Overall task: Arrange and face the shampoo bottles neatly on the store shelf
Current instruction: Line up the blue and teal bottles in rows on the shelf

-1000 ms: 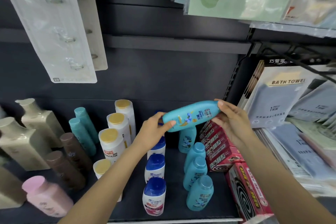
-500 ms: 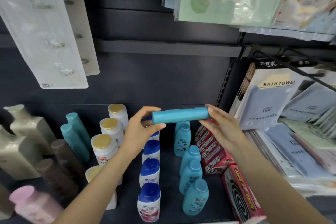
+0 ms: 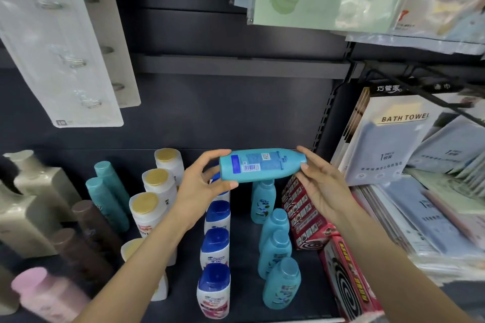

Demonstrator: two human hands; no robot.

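Note:
I hold a light-blue shampoo bottle sideways above the shelf, its back label with barcode facing me. My left hand grips its base end between thumb and fingers. My right hand holds the cap end with its fingertips. Below stands a row of matching light-blue bottles running front to back. Left of them is a row of white bottles with dark-blue caps, then white bottles with gold caps.
Teal bottles, brown bottles, beige bottles and a pink bottle stand further left. Red boxes border the blue row on the right. Bath towel packs fill the right bay. Hanging packs are overhead.
I have rolled the held bottle about its long axis: the front label showed first, then its narrow side, and now the barcode side faces me. Both hands kept their places.

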